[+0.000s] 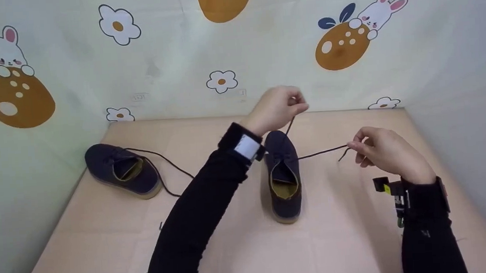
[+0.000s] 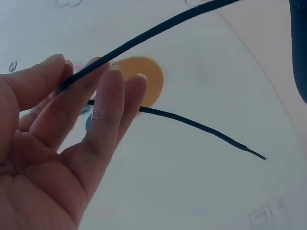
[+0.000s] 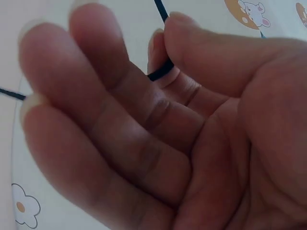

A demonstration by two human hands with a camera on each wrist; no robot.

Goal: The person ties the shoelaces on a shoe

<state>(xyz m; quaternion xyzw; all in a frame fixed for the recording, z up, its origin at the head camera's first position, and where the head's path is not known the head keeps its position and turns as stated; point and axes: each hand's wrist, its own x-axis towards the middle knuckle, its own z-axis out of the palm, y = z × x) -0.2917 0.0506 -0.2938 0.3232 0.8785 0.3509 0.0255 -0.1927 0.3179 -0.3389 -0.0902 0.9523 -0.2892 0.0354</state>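
A dark low shoe [image 1: 286, 207] with a tan sole stands in the middle of the table, toe pointing away. Beyond its toe, my left hand [image 1: 276, 109] pinches one dark shoelace [image 2: 158, 29] between thumb and finger; the lace's tipped end [image 2: 211, 130] trails past the other fingers. To the right of the shoe, my right hand [image 1: 385, 151] pinches the other shoelace [image 1: 322, 152], which runs straight from the shoe's eyelets. Its short free end [image 1: 343, 155] hangs below the fingers. In the right wrist view, the curled fingers [image 3: 72, 76] partly hide that lace.
A second dark shoe [image 1: 101, 166] lies angled at the left of the table [image 1: 250, 254], its long loose lace [image 1: 164, 158] reaching under my left sleeve. A patterned cloth wall [image 1: 170, 56] stands along the back and sides.
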